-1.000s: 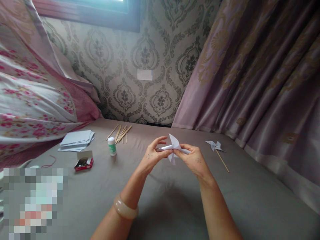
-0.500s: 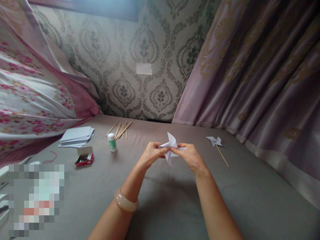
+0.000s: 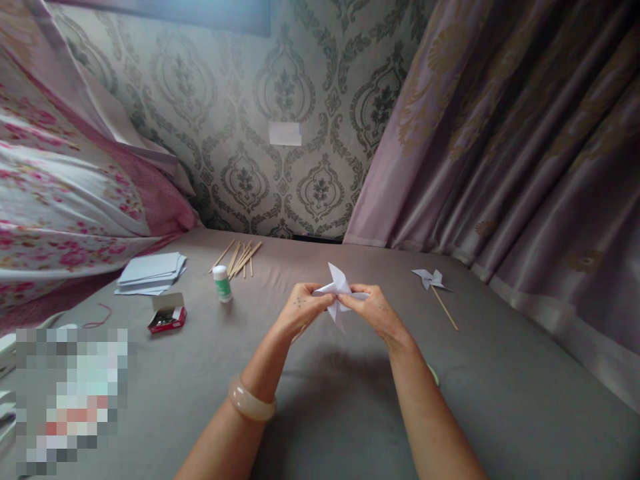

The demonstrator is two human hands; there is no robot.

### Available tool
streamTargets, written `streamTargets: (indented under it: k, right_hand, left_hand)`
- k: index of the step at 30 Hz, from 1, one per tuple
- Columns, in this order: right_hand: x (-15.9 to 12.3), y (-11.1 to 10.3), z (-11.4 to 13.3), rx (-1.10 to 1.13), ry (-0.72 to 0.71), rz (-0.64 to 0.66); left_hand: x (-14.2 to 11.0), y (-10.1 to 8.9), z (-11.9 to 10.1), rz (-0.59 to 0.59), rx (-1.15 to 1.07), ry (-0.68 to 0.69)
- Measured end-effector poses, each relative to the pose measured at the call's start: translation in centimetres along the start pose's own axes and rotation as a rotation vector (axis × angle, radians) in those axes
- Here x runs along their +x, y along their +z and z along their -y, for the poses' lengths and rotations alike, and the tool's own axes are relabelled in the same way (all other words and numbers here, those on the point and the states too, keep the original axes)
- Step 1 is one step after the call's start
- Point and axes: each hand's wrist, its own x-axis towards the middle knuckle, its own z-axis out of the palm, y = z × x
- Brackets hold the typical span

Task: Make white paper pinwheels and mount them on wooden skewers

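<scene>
A white paper pinwheel (image 3: 338, 280) is held up in front of me, its folded blades spread around the middle. My left hand (image 3: 305, 308) pinches it from the left and my right hand (image 3: 373, 308) from the right, with both thumbs pressed near its centre. What the fingers do behind the paper is hidden. A thin piece of a wooden stick shows below my left wrist. Over on the right lies another white pinwheel (image 3: 429, 277) fixed to a wooden stick (image 3: 445, 308).
On the grey cloth at left are a paper stack (image 3: 150, 273), a glue stick (image 3: 223, 285), several wooden sticks (image 3: 243, 259) and an open red box (image 3: 167, 321) of small metal pieces. A pinkish string (image 3: 103, 317) lies beside it. A pale green object (image 3: 434, 375) peeks out by my right forearm.
The view has shifted slightly. Both hands keep their hold on the pinwheel, which has turned a little. A stick piece and a green edge now show beside my arms.
</scene>
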Motion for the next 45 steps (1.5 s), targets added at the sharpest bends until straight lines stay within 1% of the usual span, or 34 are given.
streamTargets:
  k: [3,7,15,20,24,27,32,35,38,42,45]
  right_hand:
    - [0.2,0.3,-0.2,-0.024,-0.017,-0.029]
    - [0.4,0.5,-0.3,-0.020,-0.017,-0.039]
    - [-0.1,0.5,0.5,0.009,-0.028,-0.024]
    - [-0.3,0.3,0.7,0.041,-0.021,-0.020]
    - [-0.2,0.4,0.1,0.067,0.000,-0.024]
    - [0.2,0.7,-0.4,0.084,0.028,-0.032]
    - [0.8,1.0,-1.3,0.116,0.102,-0.046]
    - [1.0,0.8,-1.7,0.141,0.125,-0.067]
    - [1.2,0.3,-1.8,0.165,0.137,-0.091]
    - [1.3,-0.9,-1.6,0.198,0.149,-0.158]
    - [1.5,-2.2,-1.5,0.229,0.141,-0.238]
  left_hand:
    - [0.1,0.1,0.1,0.003,0.010,-0.006]
    - [0.2,0.0,0.3,-0.010,0.093,0.009]
    - [-0.4,0.2,-0.8,-0.039,0.182,0.015]
    - [-0.5,0.6,-1.0,-0.056,0.216,0.011]
    - [-0.3,0.5,-0.6,-0.058,0.217,0.009]
    - [0.1,0.3,0.3,-0.080,0.197,0.001]
    - [0.8,0.4,1.8,-0.096,0.103,-0.057]
    - [0.8,0.9,1.7,-0.121,0.073,-0.099]
    - [0.6,1.2,1.3,-0.149,0.026,-0.101]
    - [0.4,0.8,0.8,-0.102,-0.041,-0.201]
    - [0.4,0.0,0.8,-0.004,0.025,-0.293]
